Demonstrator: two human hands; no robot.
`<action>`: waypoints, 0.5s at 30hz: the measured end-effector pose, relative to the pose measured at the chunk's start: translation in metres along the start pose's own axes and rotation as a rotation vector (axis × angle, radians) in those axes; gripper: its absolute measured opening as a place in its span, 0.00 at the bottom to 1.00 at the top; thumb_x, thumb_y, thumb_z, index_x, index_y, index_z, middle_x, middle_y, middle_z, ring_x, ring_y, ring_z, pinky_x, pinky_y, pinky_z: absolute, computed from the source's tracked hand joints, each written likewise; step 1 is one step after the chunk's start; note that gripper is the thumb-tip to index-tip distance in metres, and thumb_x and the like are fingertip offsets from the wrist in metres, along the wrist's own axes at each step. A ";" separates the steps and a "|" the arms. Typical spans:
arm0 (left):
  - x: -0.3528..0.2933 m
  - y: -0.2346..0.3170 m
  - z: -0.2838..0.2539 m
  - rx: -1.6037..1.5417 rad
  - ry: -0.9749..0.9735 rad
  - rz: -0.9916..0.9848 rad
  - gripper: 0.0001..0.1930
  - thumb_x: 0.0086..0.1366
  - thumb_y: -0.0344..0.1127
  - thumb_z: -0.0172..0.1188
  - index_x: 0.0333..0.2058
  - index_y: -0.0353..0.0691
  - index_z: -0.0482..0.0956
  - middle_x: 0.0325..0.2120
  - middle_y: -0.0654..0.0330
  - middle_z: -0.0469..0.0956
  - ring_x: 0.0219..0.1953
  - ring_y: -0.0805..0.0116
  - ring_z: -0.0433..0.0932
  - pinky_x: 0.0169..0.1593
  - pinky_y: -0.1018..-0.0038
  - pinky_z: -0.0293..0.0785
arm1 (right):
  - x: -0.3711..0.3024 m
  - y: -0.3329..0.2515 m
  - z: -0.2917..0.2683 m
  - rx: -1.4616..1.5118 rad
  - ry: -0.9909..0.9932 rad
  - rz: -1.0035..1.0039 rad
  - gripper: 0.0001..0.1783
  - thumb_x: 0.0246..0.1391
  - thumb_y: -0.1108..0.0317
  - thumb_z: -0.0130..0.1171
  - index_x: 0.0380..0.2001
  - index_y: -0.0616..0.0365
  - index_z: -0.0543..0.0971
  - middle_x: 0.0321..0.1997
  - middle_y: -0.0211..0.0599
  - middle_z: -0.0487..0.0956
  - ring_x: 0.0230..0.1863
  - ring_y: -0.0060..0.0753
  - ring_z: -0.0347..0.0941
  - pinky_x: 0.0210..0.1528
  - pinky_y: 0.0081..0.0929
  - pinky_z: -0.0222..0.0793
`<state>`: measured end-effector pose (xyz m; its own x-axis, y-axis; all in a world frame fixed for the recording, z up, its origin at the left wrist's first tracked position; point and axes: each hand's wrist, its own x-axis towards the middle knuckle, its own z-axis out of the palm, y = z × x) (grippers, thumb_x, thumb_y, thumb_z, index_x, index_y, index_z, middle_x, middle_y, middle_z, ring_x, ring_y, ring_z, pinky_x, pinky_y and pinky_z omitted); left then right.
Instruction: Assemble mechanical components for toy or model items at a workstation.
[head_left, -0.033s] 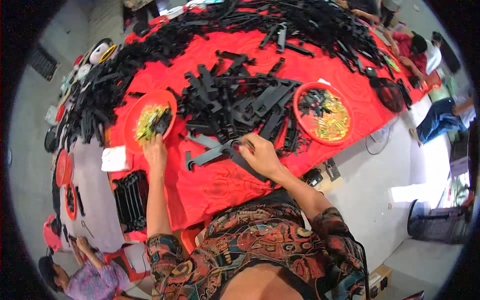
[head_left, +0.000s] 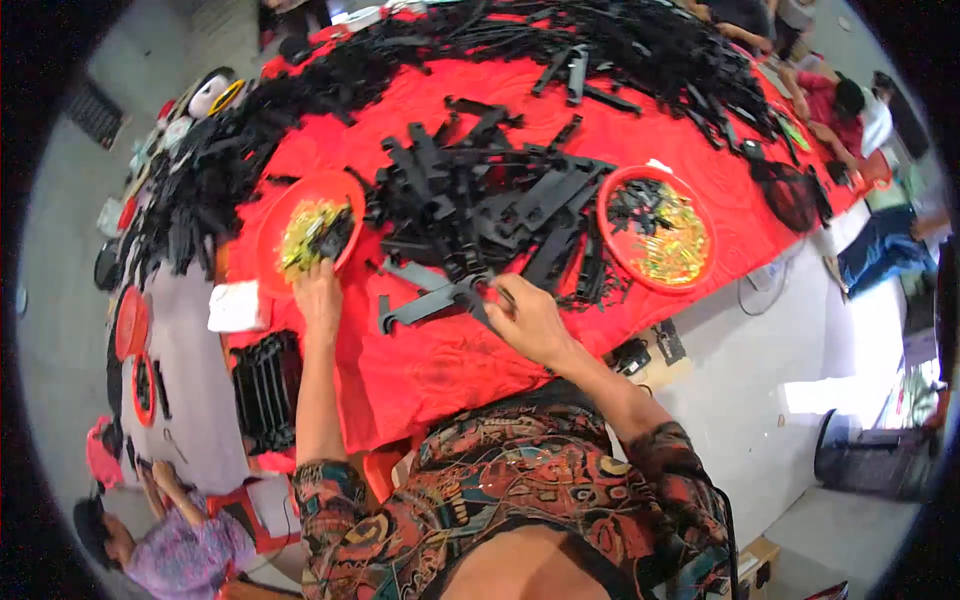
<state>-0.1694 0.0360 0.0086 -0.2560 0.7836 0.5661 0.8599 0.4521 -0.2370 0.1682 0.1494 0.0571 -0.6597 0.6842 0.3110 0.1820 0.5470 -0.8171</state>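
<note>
**Two hands busy between a bowl and a heap of black parts**

Just the head view here. The left hand (head_left: 318, 295) is dipped over the near edge of the left red bowl (head_left: 272, 235), fingers bent down at the yellowish pieces (head_left: 303, 230); can't tell if it's got one. The right hand (head_left: 537, 325) is curled, fingertips right up against a black part (head_left: 477, 295) at the near side of the black heap (head_left: 545, 195); honestly can't tell if it's gripped. Another red bowl (head_left: 667, 287) sits right of the heap, all on red cloth (head_left: 440, 375).
</note>
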 end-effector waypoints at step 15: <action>0.011 -0.003 -0.004 -0.087 0.006 -0.063 0.04 0.49 0.33 0.55 0.25 0.44 0.70 0.22 0.61 0.73 0.31 0.60 0.73 0.35 0.63 0.66 | 0.012 0.049 0.011 -0.725 -0.183 -0.856 0.22 0.44 0.70 0.50 0.45 0.68 0.70 0.24 0.29 0.64 0.20 0.23 0.67 0.19 0.21 0.66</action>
<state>-0.1732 0.0416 0.0184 -0.3081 0.7520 0.5828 0.8773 0.4615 -0.1317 0.1616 0.1787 0.0158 -0.8561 -0.0964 0.5078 -0.0395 0.9918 0.1218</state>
